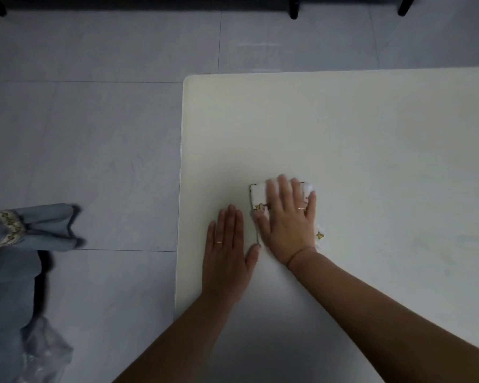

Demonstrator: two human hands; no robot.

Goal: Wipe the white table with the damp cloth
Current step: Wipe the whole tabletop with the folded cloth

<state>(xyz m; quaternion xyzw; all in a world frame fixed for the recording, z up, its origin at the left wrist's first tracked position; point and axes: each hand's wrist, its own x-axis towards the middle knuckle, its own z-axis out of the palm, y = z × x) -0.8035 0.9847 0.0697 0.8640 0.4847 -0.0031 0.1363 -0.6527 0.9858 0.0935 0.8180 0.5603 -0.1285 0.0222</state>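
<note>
Two palms down on the white surface (pixel 343 128): right hand (pixel 288 217) spread flat atop the damp cloth (pixel 257 194), mid-wipe; left hand (pixel 227 250) flat, empty, bracing beside it. Next: slide across untouched areas.

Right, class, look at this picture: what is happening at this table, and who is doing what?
A person is wiping a white table with a small white cloth. The right hand lies flat on top of the cloth, pressing it to the surface near the table's left edge. The left hand rests palm down on the bare tabletop just beside it, holding nothing. Both hands wear a ring.
</note>
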